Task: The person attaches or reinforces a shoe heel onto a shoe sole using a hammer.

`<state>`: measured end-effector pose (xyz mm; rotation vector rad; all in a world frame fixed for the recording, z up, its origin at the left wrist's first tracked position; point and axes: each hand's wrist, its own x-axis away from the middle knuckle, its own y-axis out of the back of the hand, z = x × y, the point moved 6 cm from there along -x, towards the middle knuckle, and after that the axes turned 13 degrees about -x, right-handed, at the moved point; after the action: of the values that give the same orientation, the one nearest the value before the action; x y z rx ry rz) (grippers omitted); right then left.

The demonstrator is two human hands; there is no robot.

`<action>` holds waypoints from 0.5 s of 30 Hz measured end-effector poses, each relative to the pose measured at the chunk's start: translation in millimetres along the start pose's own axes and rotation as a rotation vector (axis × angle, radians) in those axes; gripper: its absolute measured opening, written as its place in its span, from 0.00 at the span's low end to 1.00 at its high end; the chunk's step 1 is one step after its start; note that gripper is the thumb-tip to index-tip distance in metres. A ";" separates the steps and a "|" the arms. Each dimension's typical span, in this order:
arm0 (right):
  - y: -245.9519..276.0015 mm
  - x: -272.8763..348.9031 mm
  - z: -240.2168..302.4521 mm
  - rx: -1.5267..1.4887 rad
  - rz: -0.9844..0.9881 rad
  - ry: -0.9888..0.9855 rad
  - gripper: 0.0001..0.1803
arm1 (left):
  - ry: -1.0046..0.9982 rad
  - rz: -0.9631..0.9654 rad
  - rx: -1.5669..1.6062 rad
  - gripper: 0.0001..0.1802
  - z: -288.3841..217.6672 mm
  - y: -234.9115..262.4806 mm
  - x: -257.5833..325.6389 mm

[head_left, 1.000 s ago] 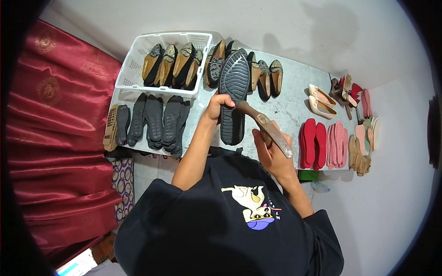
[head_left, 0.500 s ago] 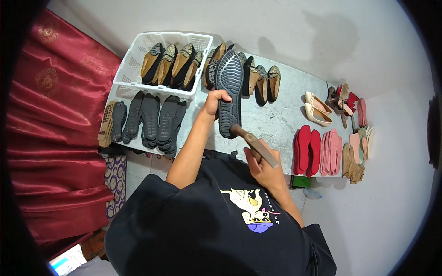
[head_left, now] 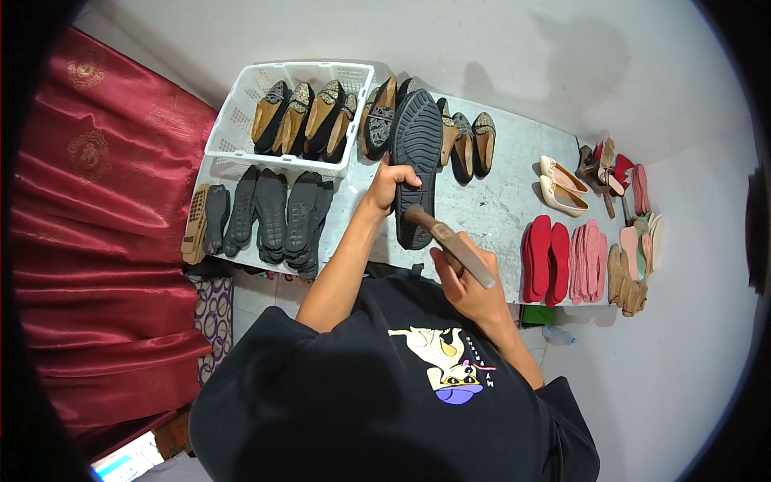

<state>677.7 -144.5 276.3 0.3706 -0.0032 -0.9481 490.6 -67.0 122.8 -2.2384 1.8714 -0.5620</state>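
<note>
My left hand (head_left: 389, 191) grips a shoe (head_left: 417, 132) around its middle. Its black ridged sole faces up, toe pointing away from me and heel toward me. In my right hand (head_left: 475, 291) is a hammer (head_left: 458, 251) with a brown, worn metal head. The round face of that head lies over the sole's heel part; I cannot tell whether it touches. My right hand hides most of the handle. Just beyond the held shoe, dark flats with patterned uppers (head_left: 484, 145) stand on the table.
A white plastic basket (head_left: 277, 161) holds several patterned flats. Black soles (head_left: 273, 210) and tan soles (head_left: 195, 225) line the table's left front. Cream flats (head_left: 560, 195), red insoles (head_left: 540, 259), pink insoles (head_left: 590, 261) and tools (head_left: 594, 170) are at right. A red curtain (head_left: 112, 241) hangs at left.
The hammer face has moved from near the heel's end to a spot farther up the sole. The whole view has shifted slightly; both hands keep their grip.
</note>
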 end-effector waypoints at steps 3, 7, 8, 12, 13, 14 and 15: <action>2.9 -1.2 -7.6 -0.029 -0.029 -0.047 0.07 | 0.011 -0.018 -0.024 0.28 1.3 -2.0 1.5; 2.2 -2.7 -9.3 0.029 -0.010 0.010 0.07 | -0.019 -0.027 0.067 0.25 -11.4 -15.9 12.2; 1.9 -1.5 -9.4 0.032 -0.019 0.019 0.07 | -0.043 -0.002 0.050 0.22 -8.9 -14.9 11.2; 3.4 -2.9 -5.9 0.051 -0.010 0.057 0.07 | -0.010 0.038 0.017 0.19 -3.5 -19.2 11.6; 5.8 -2.9 -1.7 0.038 -0.035 0.053 0.07 | -0.010 0.037 0.016 0.19 -1.2 -19.0 12.9; 7.5 -3.3 0.1 0.024 -0.060 0.049 0.07 | 0.004 0.048 0.055 0.19 1.4 -20.5 14.1; 8.7 -5.1 -1.6 0.025 -0.061 0.048 0.07 | 0.018 0.062 0.096 0.18 2.5 -23.1 14.1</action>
<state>681.9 -135.4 278.3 0.4185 0.0406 -1.0001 514.6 -76.4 131.4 -2.1147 1.8738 -0.6496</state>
